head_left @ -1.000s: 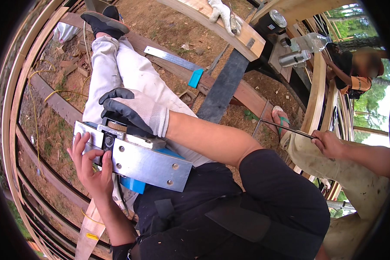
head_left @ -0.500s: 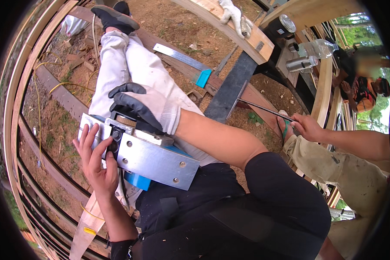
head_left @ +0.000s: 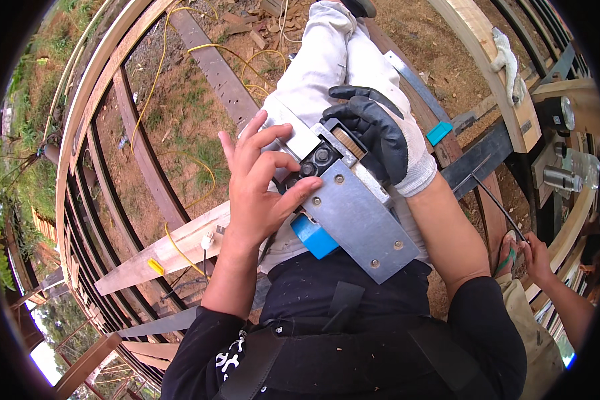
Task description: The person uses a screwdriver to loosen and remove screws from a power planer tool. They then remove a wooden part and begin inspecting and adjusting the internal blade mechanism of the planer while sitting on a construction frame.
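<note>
Head view, tool: electric planer (head_left: 353,207), turned sole-up on the person's lap, its flat metal base plate facing the camera and the cutter drum slot showing at its far end.
Head view, left hand: left hand (head_left: 260,183), bare, lies open across the planer's near-left side, fingers spread, thumb tip pressed to the edge of the base plate beside the black fittings (no closed grasp).
Head view, right hand: right hand (head_left: 380,137), in a black-palmed work glove, is curled over the planer's far end, clamping the body just beside the drum slot.
Head view, surroundings: blue housing part (head_left: 315,237) shows under the planer's near edge; a yellow cord (head_left: 180,250) runs left of the planer; another person's hand (head_left: 533,257) holds a thin rod right of the planer.
Step in hand: judged as inspection or adjustment at the cutter end.
Next move calls for: a steady clamp from the gloved hand and fine fingertip work at the fittings, fingers clear of the blades.
</note>
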Tool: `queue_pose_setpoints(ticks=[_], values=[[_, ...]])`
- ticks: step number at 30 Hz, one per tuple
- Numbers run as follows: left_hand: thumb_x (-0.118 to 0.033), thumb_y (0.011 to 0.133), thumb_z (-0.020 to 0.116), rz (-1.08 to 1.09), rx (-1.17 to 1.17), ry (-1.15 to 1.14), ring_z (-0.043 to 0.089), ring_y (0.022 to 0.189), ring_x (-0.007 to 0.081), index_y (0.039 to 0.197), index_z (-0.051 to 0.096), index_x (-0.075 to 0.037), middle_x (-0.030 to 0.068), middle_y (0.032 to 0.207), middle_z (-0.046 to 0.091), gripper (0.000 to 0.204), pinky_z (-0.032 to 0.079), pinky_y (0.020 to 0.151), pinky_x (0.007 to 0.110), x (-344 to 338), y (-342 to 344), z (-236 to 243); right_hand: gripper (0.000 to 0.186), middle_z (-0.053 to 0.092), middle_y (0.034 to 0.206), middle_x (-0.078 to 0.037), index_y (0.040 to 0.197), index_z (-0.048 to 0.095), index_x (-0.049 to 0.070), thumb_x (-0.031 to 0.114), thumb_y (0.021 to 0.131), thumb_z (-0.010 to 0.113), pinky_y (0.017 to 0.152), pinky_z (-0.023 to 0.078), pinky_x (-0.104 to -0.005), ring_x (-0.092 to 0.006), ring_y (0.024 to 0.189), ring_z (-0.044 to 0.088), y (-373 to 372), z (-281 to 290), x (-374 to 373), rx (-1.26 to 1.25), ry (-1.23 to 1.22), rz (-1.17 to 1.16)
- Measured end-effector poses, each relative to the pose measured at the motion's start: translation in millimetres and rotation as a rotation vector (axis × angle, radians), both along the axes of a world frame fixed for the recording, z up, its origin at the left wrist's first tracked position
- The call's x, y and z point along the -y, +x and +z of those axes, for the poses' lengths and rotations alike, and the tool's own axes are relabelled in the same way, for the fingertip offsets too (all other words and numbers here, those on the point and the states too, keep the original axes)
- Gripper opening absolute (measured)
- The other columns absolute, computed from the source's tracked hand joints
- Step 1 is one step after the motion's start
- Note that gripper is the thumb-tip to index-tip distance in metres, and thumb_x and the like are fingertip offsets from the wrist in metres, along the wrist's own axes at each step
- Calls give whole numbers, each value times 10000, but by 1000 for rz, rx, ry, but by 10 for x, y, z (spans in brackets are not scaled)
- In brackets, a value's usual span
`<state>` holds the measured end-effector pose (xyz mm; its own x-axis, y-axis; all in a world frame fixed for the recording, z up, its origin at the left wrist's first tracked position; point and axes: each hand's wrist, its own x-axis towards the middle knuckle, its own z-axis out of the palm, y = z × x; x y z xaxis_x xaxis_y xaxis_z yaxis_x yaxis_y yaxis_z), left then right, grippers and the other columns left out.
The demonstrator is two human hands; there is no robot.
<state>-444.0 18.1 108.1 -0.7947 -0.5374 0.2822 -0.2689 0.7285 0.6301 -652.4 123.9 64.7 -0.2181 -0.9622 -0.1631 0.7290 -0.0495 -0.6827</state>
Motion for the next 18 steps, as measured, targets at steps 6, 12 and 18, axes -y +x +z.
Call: queue_pose_setpoints(ticks=[6, 12, 18], values=[[-165, 731, 799, 11, 0, -18, 421, 1374, 357, 759, 639, -129, 55, 1249, 630, 166, 67, 1143, 658, -10, -34, 13, 398, 627, 1176, -136, 1323, 470, -36, 7, 940, 571, 943, 534, -311, -189, 1081, 637, 7, 73, 11, -202, 63, -9], [-86, 745, 728, -85, 9, -2, 376, 1409, 368, 888, 723, -141, 69, 1338, 600, 153, 79, 1148, 653, 43, 13, -3, 417, 635, 1155, -154, 1325, 477, -48, 17, 925, 576, 933, 532, -313, -207, 1068, 642, 39, 98, 11, -311, 68, -20], [-53, 716, 638, -58, 20, -32, 338, 1426, 354, 995, 686, -157, 57, 1387, 544, 302, 82, 1121, 706, 65, 30, 23, 410, 646, 1128, -178, 1321, 484, -67, 207, 1018, 459, 916, 528, -353, -246, 1053, 640, 85, 138, 71, -90, 160, -82]])
